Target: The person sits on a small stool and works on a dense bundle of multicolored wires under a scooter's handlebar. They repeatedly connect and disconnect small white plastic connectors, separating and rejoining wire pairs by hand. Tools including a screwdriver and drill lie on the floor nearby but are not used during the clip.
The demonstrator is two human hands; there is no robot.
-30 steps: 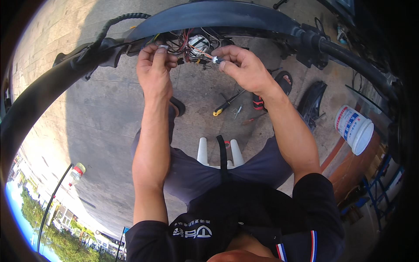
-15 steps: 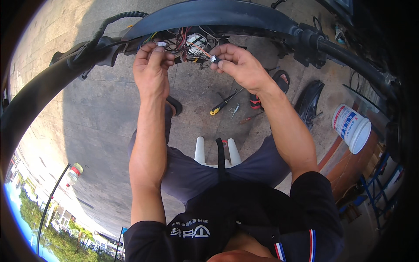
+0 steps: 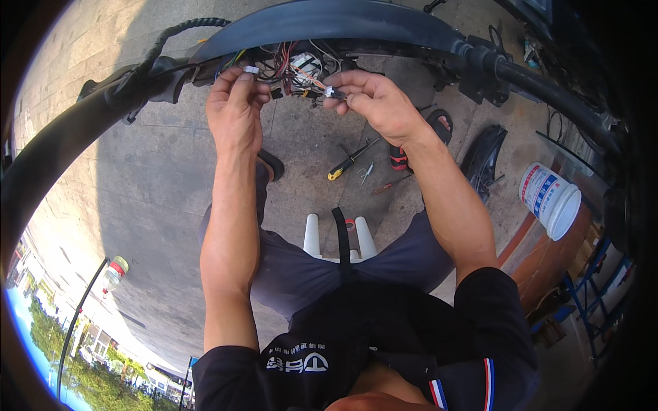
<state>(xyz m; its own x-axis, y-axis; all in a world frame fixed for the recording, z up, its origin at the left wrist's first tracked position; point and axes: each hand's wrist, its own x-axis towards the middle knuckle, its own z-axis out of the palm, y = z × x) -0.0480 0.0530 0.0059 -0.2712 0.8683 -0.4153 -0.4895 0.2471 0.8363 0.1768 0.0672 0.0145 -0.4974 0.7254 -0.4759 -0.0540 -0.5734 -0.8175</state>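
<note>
Between thumb and fingers, my left hand (image 3: 235, 103) pinches a small white plug connector (image 3: 251, 70) with wires by it. My right hand (image 3: 373, 96) is closed on another small white wire connector (image 3: 331, 92), whose orange and pale leads run back up into the bundle. A tangle of red, black, white and yellow wires (image 3: 282, 65) hangs between both hands, under a dark curved vehicle panel (image 3: 329, 24). A white part (image 3: 307, 66) shows among the wires. The two connectors are apart from each other.
On the pavement lie a yellow-and-black screwdriver (image 3: 337, 170), a small metal tool (image 3: 367, 173) and a red-and-black tool (image 3: 398, 157). A black plastic part (image 3: 484, 161) and a white bucket (image 3: 550, 201) are at the right. White stool legs (image 3: 312, 236) show between my knees.
My right hand has moved slightly left with its connector and turned it a little. My left hand stays nearly in place, still pinching its connector.
</note>
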